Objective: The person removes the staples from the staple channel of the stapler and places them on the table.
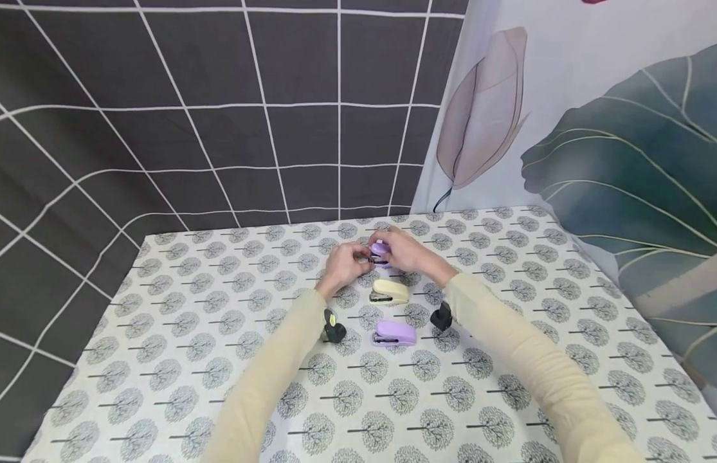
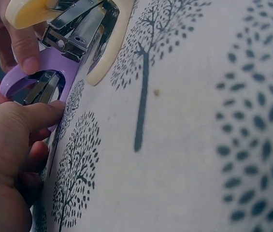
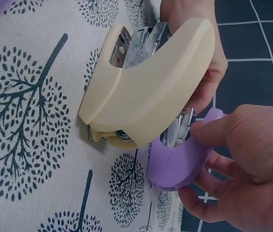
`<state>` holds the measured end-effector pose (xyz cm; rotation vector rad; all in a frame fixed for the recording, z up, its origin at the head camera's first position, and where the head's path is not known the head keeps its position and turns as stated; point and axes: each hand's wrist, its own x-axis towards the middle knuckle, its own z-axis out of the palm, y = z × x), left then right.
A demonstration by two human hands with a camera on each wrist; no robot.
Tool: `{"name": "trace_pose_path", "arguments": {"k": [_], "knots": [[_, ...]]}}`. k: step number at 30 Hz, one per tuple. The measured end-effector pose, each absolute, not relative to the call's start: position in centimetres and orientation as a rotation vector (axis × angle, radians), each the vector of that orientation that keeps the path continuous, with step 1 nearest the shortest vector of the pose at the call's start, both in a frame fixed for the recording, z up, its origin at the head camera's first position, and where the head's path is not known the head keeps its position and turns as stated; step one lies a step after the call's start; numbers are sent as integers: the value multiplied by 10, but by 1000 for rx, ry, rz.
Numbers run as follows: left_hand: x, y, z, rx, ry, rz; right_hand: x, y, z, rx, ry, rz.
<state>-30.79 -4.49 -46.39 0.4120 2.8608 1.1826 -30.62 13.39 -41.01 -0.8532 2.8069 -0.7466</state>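
A purple stapler [image 1: 379, 249] is at the far end of a row of three staplers, between both hands. My right hand [image 1: 401, 249] grips its body, with thumb and fingers on opposite sides in the right wrist view. My left hand [image 1: 344, 265] is at its front end; in the left wrist view the thumb lies against the base, the other fingers curled and partly hidden. Nearer stands a cream stapler [image 1: 391, 292], touched by neither hand. It partly covers the far purple stapler [image 3: 179, 162] in the right wrist view. Another purple stapler [image 1: 394, 333] lies nearest, also untouched.
A white cloth with a tree print [image 1: 231, 334] covers the table. A dark curtain with a white grid [image 1: 300, 135] hangs behind and to the left, and a leaf-patterned curtain [image 1: 566, 96] to the right. Black wrist cameras [image 1: 334, 328] sit on both sleeves.
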Motion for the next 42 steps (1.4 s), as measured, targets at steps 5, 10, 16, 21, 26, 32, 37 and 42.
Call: {"name": "trace_pose_path", "arguments": {"k": [5,10,16,21,26,32,37,42], "knots": [[-309,-43,-466,406,2857,1176,-307,138,-408,-866,2802,-765],[-309,-43,-466,423,2858,1178,-309,147,-407,-865,2822,-869],[-308,-45,-466,397,2847,1172,-308,158,-408,-839,2755,-1023],[-308,-45,-465,397,2828,1152,-307,169,-412,-771,2690,-1171],[-309,-45,-462,411,2848,1121,-307,177,-417,-774,2673,-1283],[-309,-44,-461,424,2828,1103,-306,184,-424,-708,2626,-1398],[-310,-45,-461,415,2827,1111,-304,190,-428,-612,2572,-1490],[-310,-45,-462,425,2844,1109,-304,196,-433,-541,2545,-1542]]}}
